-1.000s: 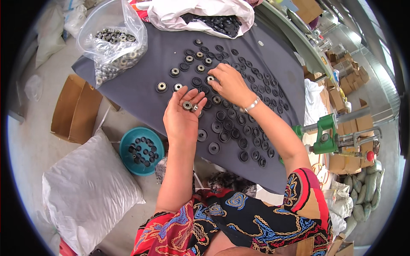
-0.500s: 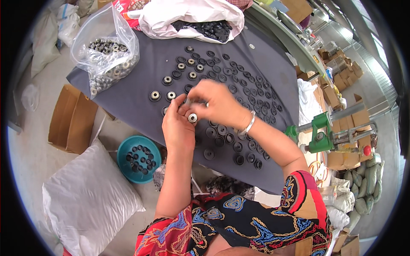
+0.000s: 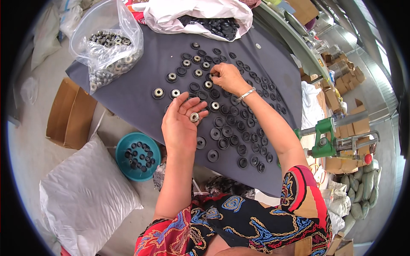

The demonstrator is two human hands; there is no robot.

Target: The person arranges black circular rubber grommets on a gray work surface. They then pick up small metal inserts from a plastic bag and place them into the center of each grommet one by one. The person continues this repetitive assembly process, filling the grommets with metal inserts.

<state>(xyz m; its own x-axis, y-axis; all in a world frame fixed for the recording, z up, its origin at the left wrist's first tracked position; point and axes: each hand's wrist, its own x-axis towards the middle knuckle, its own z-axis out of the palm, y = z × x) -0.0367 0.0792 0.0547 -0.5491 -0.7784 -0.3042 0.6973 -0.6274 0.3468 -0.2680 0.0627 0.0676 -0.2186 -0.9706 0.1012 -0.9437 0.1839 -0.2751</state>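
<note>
My left hand [image 3: 179, 121] is palm up above the table's near edge, fingers loosely spread, with a small metal ball bearing [image 3: 194, 117] lying on the fingers. Farther off to the right, my right hand [image 3: 228, 79] reaches down among black plastic wheels, its fingertips pinched on a ball bearing [image 3: 211, 76] that is mostly hidden. Just below those fingertips a bearing [image 3: 208, 85] sits in a black wheel. Several other wheels around the hands hold bearings, such as one wheel with a bearing [image 3: 158, 92] at the left. The wheels [image 3: 229, 131] to the right have bare centres.
A clear plastic bag [image 3: 109, 59] of bearings stands on the grey-covered table [image 3: 145, 51] at the far left. Behind is a white sack [image 3: 171, 15] of black parts. A teal basin [image 3: 139, 173], cardboard box [image 3: 70, 115] and white sack [image 3: 89, 192] are on the floor. A green clamp-like tool [image 3: 323, 138] is at right.
My right hand has moved from beside my left hand, away and to the right, down to the wheels. My left fingers have spread. Another wheel near them now shows a bearing in it.
</note>
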